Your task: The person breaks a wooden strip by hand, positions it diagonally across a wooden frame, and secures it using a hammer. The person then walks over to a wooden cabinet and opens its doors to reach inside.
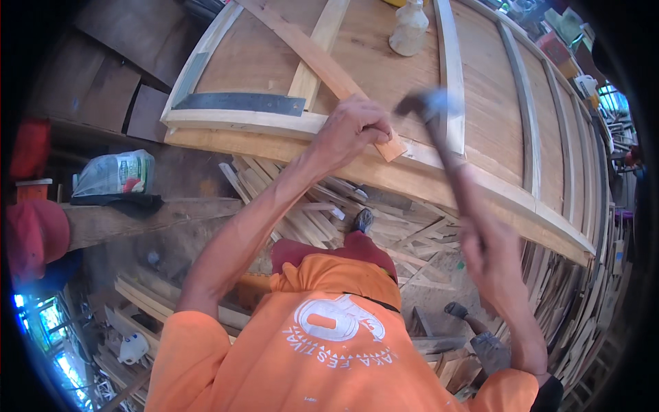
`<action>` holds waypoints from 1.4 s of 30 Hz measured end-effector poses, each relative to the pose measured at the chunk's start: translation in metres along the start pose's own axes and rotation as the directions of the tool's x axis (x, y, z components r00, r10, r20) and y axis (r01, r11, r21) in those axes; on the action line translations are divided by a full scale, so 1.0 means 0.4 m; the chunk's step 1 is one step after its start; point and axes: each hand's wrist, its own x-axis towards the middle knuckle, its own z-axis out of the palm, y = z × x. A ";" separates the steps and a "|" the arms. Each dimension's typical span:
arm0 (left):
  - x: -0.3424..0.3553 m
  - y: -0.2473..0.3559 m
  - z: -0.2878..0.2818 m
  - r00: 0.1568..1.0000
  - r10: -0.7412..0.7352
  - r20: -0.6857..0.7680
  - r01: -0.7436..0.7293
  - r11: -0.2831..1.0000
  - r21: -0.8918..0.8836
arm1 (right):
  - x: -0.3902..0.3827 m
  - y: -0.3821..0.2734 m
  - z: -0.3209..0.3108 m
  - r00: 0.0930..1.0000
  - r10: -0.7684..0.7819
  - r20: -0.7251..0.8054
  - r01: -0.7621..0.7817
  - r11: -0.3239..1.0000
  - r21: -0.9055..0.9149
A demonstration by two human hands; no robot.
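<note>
The strip slants across the frame, passing under the left hand, its near end showing just beyond the curled fingers on the front rail. The right hand is wrapped round the hammer, raised to the right of that end. Motion blurs the hammer's head; the strip's far end is cut off. Whether the left fingertips pinch anything besides the strip is hard to tell.

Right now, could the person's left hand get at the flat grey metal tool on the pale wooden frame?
Probably yes: the tool lies uncovered near the left hand, though that hand would likely have to leave the brown wooden strip.
</note>
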 end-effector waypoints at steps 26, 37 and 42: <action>0.364 -0.375 -0.263 0.503 -0.373 -0.779 0.835 0.442 0.328 | 0.132 0.378 -0.237 0.944 0.216 0.247 -0.319 0.785 0.531; 0.294 -0.438 -0.338 0.727 -0.260 -0.635 0.670 0.470 0.575 | 0.260 0.448 -0.254 0.924 0.128 0.361 -0.328 0.751 0.574; 0.361 -0.429 -0.501 0.770 -0.601 -0.216 0.505 0.366 0.782 | 0.268 0.516 -0.267 0.918 0.139 0.371 -0.344 0.746 0.571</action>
